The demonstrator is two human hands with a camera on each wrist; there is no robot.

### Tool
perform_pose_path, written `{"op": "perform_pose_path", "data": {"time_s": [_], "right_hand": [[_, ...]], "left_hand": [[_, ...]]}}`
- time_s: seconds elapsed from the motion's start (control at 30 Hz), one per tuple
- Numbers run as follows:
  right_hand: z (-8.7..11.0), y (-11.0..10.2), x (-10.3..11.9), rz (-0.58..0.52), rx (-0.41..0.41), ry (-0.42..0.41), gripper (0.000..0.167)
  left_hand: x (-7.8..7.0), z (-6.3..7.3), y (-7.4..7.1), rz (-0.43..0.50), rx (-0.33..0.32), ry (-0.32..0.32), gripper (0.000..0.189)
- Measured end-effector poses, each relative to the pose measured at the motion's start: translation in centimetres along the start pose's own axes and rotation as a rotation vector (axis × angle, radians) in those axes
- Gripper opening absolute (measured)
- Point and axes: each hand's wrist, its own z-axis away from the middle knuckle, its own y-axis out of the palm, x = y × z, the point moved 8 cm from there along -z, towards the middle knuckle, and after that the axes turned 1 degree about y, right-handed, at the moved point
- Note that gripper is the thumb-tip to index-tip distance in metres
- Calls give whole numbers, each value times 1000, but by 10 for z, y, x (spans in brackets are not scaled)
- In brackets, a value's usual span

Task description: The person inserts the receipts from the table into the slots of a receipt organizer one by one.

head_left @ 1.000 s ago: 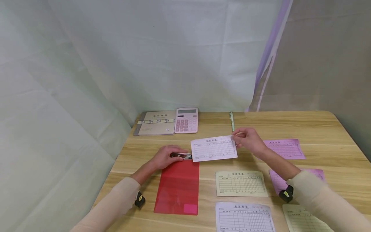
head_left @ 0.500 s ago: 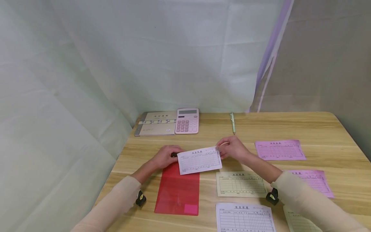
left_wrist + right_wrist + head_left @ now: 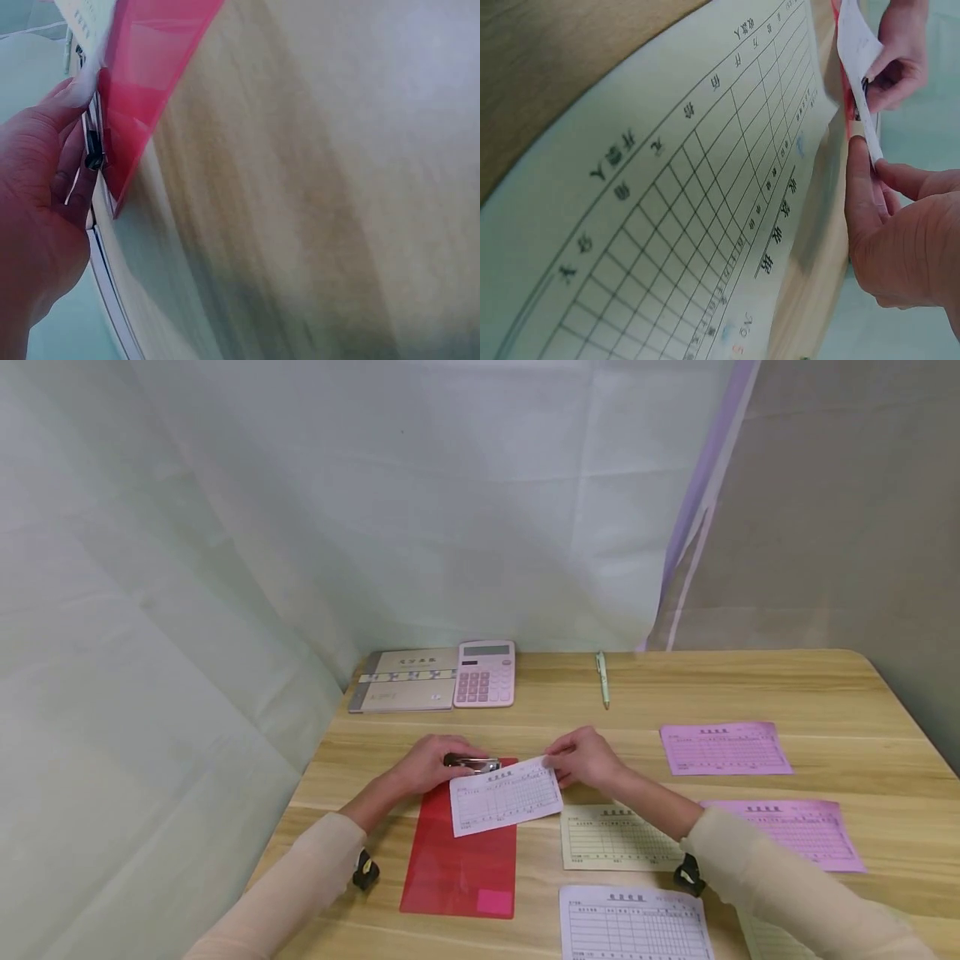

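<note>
A red translucent clipboard (image 3: 457, 868) lies on the table, its metal clip (image 3: 487, 765) at the far end. My left hand (image 3: 437, 762) grips that clip, thumb on the near side and fingers behind it, as the left wrist view also shows. A white receipt slip (image 3: 506, 797) slants over the upper part of the clipboard, just below the clip. Its upper right corner is pinched between thumb and fingers of my right hand (image 3: 588, 760). In the right wrist view the slip (image 3: 859, 52) appears edge-on, stretching between both hands.
A yellow receipt (image 3: 600, 839) and another white receipt (image 3: 630, 922) lie right of the clipboard. Pink receipts (image 3: 726, 749) are farther right, partly behind the right forearm. A notebook (image 3: 408, 681), a pink calculator (image 3: 485, 675) and a green pen (image 3: 603, 680) line the back.
My right hand has brought the white receipt slip left and nearer, from beside the clip to over the clipboard, tilting it. The left hand has stayed at the clip.
</note>
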Motion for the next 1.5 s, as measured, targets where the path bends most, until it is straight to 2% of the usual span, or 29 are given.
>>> {"op": "perform_pose_path", "data": {"time_s": [0.3,0.5,0.87,1.03,1.27,1.37,1.5], "right_hand": [[-3,13,4,53,7,-14,10],[-7,25,4,78,10,11,9],[-16,47,-1,-27,46,66,6],[-19,50,2,-35,53,64,8],[-20,55,2,-40,51,75,8],[-19,55,3,-31,46,70,8],[-19,56,3,-24,47,80,9]], "left_hand": [[-5,-3,-2,-40,18,27,38],[-5,-3,-2,-76,24,19,38],[-7,-3,-2,-104,38,25,37],[-11,-4,-3,-171,29,101,34],[-28,-1,0,-412,13,235,30],[-34,1,1,-488,3,267,30],[-39,3,3,-539,-18,305,32]]}}
